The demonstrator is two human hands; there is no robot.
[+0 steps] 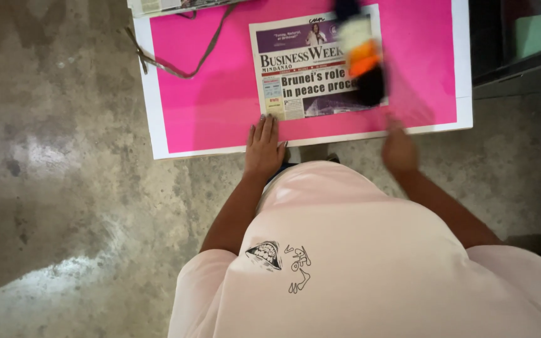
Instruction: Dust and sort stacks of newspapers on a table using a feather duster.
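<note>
Bare concrete floor (64,188), grey and patchily shiny, surrounds a low white board (153,125) covered with a bright pink sheet (214,81), seen from above by a standing person in a pale pink shirt (358,250). The left hand (263,147) lies flat, fingers straight and close together, palm down on the near edge of the pink sheet, its fingertips touching the lower left corner of a folded newspaper (311,66). The newspaper sits squarely on the sheet, just beyond both hands and between them. The right hand (399,150) is blurred at the board's near edge; it seems loosely closed, but whether it holds anything cannot be told. Beyond the right hand, across the paper's right side, lies a blurred object in white, orange and black (363,53), its nature unclear. A grey strap (176,66) curls over the sheet, well beyond the left hand and to its outer side.

By the look of it, the work stands at laying out and steadying: the paper is set down and the left hand pins its corner. Any next move would seem to call for a firm left hand, so the paper stays square, and a right hand clear of the blurred object.
</note>
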